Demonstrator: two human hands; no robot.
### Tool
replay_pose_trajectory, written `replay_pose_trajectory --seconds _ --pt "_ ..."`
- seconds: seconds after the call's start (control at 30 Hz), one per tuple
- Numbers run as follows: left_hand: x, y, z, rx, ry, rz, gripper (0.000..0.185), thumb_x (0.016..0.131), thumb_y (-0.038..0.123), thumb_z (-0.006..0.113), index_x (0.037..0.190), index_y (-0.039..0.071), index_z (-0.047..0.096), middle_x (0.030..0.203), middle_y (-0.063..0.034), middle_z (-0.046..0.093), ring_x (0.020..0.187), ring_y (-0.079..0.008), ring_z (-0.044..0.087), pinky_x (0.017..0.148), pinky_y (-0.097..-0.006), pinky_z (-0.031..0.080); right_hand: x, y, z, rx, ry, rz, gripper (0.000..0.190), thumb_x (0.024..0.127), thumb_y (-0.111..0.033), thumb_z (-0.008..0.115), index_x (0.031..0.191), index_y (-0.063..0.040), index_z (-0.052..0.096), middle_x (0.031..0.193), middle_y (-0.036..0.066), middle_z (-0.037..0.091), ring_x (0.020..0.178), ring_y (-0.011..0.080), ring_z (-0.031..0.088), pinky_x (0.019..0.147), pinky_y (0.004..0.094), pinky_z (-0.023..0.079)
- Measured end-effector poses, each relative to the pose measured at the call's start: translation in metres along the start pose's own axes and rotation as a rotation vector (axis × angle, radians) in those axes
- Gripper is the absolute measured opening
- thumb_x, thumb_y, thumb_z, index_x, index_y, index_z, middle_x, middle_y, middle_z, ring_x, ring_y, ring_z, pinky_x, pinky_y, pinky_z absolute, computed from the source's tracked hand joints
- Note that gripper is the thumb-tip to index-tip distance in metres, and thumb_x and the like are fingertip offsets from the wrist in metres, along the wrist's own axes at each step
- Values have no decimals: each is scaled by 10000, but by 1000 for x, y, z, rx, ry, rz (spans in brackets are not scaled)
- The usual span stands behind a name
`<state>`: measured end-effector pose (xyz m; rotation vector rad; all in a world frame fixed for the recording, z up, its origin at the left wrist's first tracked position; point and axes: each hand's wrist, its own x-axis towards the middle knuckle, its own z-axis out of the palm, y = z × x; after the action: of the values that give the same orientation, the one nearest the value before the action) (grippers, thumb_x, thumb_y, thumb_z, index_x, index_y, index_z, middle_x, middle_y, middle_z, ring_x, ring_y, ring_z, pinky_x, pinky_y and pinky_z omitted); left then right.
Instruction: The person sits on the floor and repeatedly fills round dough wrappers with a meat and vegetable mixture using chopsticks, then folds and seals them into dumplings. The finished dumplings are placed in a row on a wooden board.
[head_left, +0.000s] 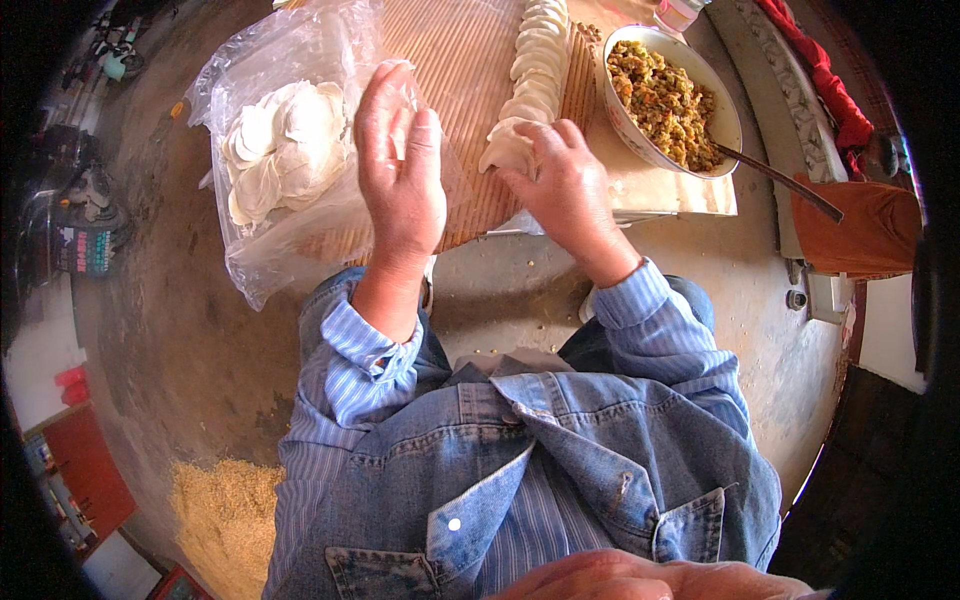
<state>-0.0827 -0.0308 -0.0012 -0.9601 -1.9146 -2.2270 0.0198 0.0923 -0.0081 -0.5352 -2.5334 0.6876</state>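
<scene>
My right hand (566, 180) grips a folded dumpling (510, 148) at the near end of a long row of overlapping dumplings (538, 75) on a ridged reed mat (450, 60). Raised over the mat, my left hand (405, 165) holds nothing, its palm turned sideways and the thumb apart from the fingers. Left of it, round dough wrappers (289, 150) lie in loose stacks on a clear plastic bag (247, 255). At the right stands a white bowl (731, 112) of chopped filling (660, 105), with a utensil's long dark handle (787, 184) sticking out over the rim.
A glass jar (679, 11) stands behind the bowl. An orange-brown cloth (859, 225) and a red cloth (825, 82) lie at the far right. Yellow grain (225, 525) is heaped on the floor at the lower left. The near table edge (645, 217) runs just before my knees.
</scene>
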Motion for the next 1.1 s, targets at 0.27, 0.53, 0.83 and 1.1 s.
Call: replay_pose_trajectory --seconds 0.27,0.53,0.83,1.1 --pt "27 1 -40 72 99 -7 291 883 29 543 1170 -12 525 1259 -127 496 1151 -210 495 991 -334 397 3 23 -32 87 162 -23 242 737 -117 695 953 -48 610 809 108 571 706 281 582 640 357 486" --pt "57 -6 -116 739 11 27 244 837 63 598 1079 46 627 1102 -91 605 994 -175 591 829 -298 478 -4 26 -44 114 96 -57 155 766 -97 648 908 -43 617 805 112 580 751 278 593 677 352 481" --pt "83 -16 -155 1247 -345 1 255 814 137 599 1059 76 636 1037 -129 604 901 -260 612 792 -332 483 -11 27 -49 159 46 -32 117 775 -80 636 883 -39 619 788 87 593 678 223 575 632 319 481" --pt "106 -38 -124 1298 -698 124 341 771 167 631 1102 87 630 1125 -123 577 1058 -310 518 918 -373 417 -12 30 -51 199 0 -75 97 784 -62 625 876 -30 615 797 90 598 695 219 593 628 311 498"
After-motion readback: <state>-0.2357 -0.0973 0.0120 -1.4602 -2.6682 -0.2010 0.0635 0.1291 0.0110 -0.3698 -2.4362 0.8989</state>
